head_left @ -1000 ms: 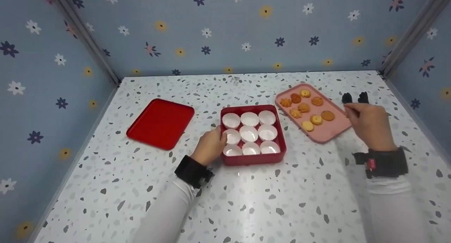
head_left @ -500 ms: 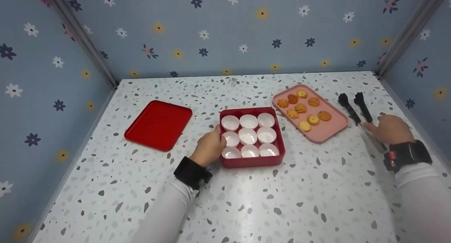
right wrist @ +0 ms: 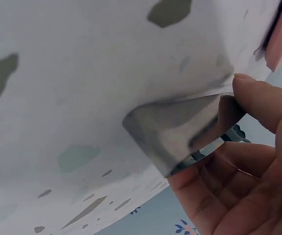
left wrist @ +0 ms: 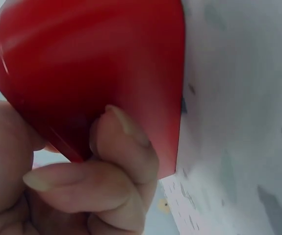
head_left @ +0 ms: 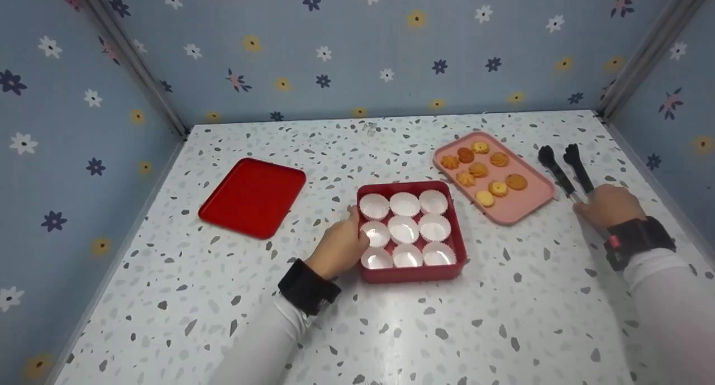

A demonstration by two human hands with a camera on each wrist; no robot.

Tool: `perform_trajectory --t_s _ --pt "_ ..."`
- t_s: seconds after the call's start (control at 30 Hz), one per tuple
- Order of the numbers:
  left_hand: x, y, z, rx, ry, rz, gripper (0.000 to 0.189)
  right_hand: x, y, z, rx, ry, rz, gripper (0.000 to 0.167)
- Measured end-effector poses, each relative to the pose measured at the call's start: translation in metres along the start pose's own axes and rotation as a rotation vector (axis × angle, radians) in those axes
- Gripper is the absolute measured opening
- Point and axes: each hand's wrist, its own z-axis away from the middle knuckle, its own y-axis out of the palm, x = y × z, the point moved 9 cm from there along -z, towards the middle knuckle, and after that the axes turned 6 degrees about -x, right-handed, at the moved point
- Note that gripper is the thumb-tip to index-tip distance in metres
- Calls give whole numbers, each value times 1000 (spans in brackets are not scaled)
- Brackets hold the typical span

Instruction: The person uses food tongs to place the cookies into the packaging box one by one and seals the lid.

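Observation:
My left hand [head_left: 338, 245] grips the left wall of a red square box [head_left: 412, 274], thumb at the rim and fingers against the outside. Rows of white paper baking cups [head_left: 403, 229] fill the box, with nothing in them. At the right, my right hand [head_left: 611, 207] holds tongs [head_left: 581, 170] with black tips and a metal body, the tips spread and pointing away from me. In the right wrist view the bent metal end of the tongs [right wrist: 180, 132] lies between my thumb and fingers, close over the table.
A pink tray [head_left: 516, 206] with several cookies [head_left: 478, 169] lies right of the box, between it and the tongs. A red square lid [head_left: 254, 198] lies at the left. Flowered panels [head_left: 357, 50] border the speckled table at the back and sides.
My right hand has moved back from above the black tips to the metal part of the tongs and taken hold. My left hand has drawn the box slightly toward me and to the right.

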Motion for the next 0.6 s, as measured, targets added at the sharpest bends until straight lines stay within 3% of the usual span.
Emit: perform_trajectory --t_s 0.27,0.5,0.6 --pt "-10 9 14 59 3 22 71 -2 -1 -3 3 40 -22 44" --pt "-19 14 23 79 57 -1 73 0 -5 -6 95 32 -33 39" --pt "-22 16 24 84 75 0 74 1 -12 -8 133 46 -17 50"
